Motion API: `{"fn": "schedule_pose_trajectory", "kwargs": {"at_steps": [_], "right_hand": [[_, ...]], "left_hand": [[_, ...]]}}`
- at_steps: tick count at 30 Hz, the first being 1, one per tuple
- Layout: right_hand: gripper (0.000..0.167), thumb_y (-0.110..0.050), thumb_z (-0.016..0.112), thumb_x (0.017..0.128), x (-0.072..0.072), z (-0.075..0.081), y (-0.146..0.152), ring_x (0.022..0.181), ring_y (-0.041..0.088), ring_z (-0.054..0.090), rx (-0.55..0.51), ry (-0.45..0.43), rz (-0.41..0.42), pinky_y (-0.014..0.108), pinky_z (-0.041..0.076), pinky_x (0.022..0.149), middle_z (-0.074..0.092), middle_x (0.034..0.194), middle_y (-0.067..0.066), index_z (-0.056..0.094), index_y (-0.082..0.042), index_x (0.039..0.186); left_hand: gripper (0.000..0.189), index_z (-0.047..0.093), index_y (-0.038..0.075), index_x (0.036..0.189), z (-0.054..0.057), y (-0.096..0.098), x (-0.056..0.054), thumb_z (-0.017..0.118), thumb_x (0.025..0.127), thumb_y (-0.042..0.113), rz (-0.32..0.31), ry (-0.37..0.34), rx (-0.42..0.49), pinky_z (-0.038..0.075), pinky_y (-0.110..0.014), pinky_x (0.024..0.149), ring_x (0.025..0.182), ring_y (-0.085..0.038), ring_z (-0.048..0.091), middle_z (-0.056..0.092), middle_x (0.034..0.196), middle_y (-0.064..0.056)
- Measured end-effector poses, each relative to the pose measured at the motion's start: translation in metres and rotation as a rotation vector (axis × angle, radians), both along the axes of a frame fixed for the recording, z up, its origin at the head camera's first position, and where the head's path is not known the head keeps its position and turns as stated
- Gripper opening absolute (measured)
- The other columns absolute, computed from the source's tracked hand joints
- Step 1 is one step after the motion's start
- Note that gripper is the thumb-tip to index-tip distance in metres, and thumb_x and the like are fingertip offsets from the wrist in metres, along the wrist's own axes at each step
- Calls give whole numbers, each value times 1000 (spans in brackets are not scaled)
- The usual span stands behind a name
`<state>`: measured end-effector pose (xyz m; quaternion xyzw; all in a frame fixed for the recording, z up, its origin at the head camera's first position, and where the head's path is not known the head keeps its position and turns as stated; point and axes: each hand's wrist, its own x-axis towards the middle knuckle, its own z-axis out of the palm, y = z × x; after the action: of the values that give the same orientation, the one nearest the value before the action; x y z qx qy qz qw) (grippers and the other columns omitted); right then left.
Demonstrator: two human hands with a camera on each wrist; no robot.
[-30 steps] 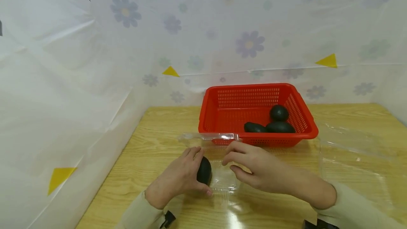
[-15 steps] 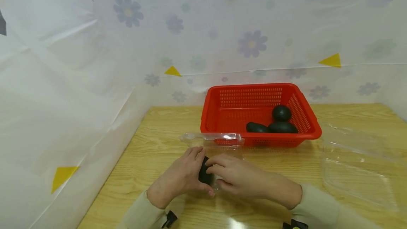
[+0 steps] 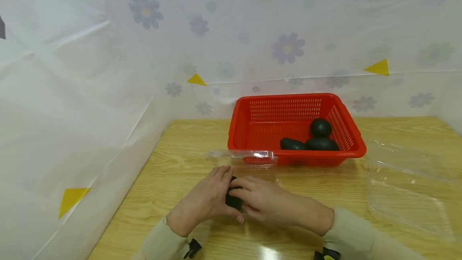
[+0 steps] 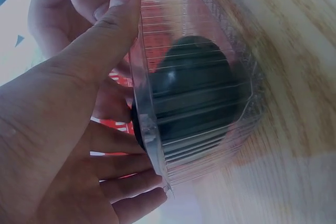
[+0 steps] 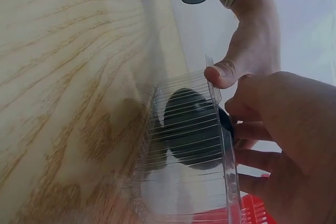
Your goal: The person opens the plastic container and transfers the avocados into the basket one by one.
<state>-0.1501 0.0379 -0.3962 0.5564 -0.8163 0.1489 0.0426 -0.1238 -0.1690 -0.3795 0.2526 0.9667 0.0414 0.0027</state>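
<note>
A dark green avocado (image 3: pixel 234 202) lies inside a clear plastic clamshell container (image 4: pixel 184 174) on the table, its lid (image 3: pixel 240 155) raised at the far side. My left hand (image 3: pixel 205 200) spans the container's left end. Its thumb rests on the near rim, while its fairly straight fingers reach across the opening past the avocado. From the right, my right hand (image 3: pixel 270 200) holds the avocado with curled fingertips over its top. In both wrist views the avocado (image 5: pixel 191 127) shows through the ribbed wall, and the hands partly cover its upper side.
Behind the container stands a red plastic basket (image 3: pixel 292 158) with 3 avocados (image 3: pixel 321 144) at its right side. A second clear container (image 3: pixel 406 200) sits open at the right of the wooden table (image 3: pixel 173 147). White flowered sheeting (image 3: pixel 231 51) encloses the table's back and left.
My right hand has moved left and down from above the container onto the avocado, its fingers now over it. The left hand has stayed in place at the container's left end.
</note>
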Motion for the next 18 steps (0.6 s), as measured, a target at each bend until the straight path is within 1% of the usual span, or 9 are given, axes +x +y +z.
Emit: {"fn": "schedule_pose_trajectory", "kwargs": {"at_steps": [4,7,9,12,18], "right_hand": [[39,-17,63,94,-3,-1,-3,119,18,56,2,62,-13,32,54,97,56,131,3,61,-11,133],[39,-17,64,93,-5,-1,-4,114,17,57,19,84,-36,29,55,95,55,127,3,61,-11,132],[38,-16,64,93,-6,-1,-5,114,17,57,21,81,-50,30,55,96,55,126,3,62,-11,130],[35,-16,65,92,-6,-1,-5,118,19,57,22,83,-58,33,53,100,57,130,3,62,-11,127],[34,-17,68,91,-7,0,-4,123,19,57,25,95,-48,36,51,105,59,136,2,62,-14,124]], "left_hand": [[119,40,-1,147,-1,-2,1,75,62,75,0,13,25,51,-39,104,136,-32,46,45,149,-18],[121,38,-2,148,-2,-3,2,77,61,73,-2,22,42,51,-39,103,136,-31,46,45,149,-18],[123,37,-3,148,-3,-3,2,77,61,73,-1,22,45,51,-39,104,136,-31,46,44,149,-18],[124,36,-4,149,-3,-2,2,78,60,73,8,14,42,50,-39,105,137,-31,45,42,150,-18],[128,31,-5,151,-3,-1,2,79,60,72,17,-6,59,48,-38,108,136,-30,46,40,150,-20]]}}
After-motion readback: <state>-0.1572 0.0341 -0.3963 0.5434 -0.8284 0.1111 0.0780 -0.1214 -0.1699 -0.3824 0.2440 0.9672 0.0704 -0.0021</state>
